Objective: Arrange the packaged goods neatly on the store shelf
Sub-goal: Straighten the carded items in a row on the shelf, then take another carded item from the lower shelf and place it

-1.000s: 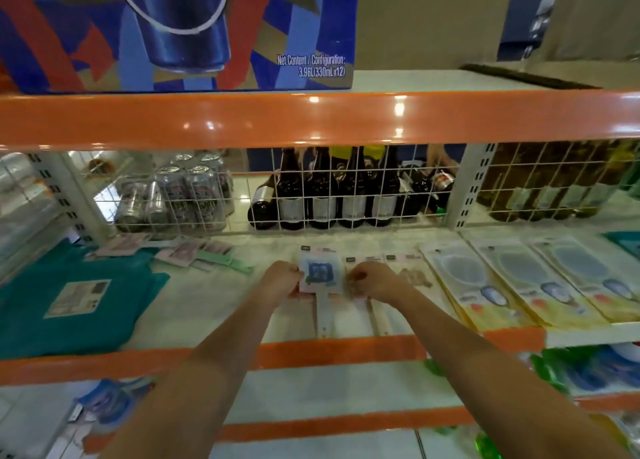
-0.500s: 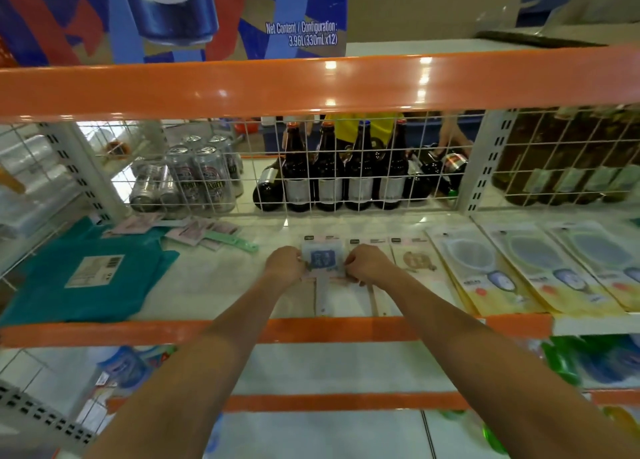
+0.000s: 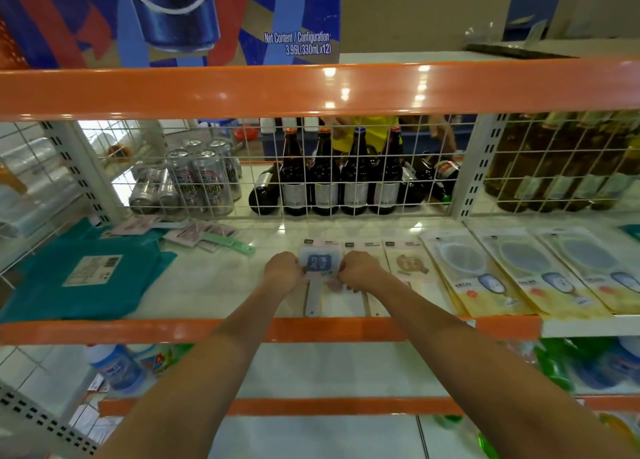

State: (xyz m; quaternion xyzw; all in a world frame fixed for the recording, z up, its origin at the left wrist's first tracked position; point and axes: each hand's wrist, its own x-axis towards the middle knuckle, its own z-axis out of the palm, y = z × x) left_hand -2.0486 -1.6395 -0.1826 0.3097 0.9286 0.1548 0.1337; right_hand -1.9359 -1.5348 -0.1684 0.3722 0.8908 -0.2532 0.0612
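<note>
A flat packaged paddle with a blue square print (image 3: 317, 264) lies on the white shelf (image 3: 221, 285), its pale handle pointing at me. My left hand (image 3: 282, 272) grips its left edge and my right hand (image 3: 358, 271) grips its right edge, fingers curled. Right of it lie similar pink-backed packs (image 3: 405, 263), side by side. Further right are three larger yellow packs with round sieves (image 3: 519, 271). Loose pink packs with green handles (image 3: 211, 235) lie askew at the back left.
A teal folded bag (image 3: 86, 275) covers the shelf's left part. A white wire grid (image 3: 346, 167) backs the shelf, with cans and dark bottles behind it. An orange beam (image 3: 311, 88) runs overhead and an orange lip (image 3: 138, 330) edges the front.
The view has shifted slightly; both hands stay on the blue-printed pack at about the same spot on the shelf, closing in a little on its edges.
</note>
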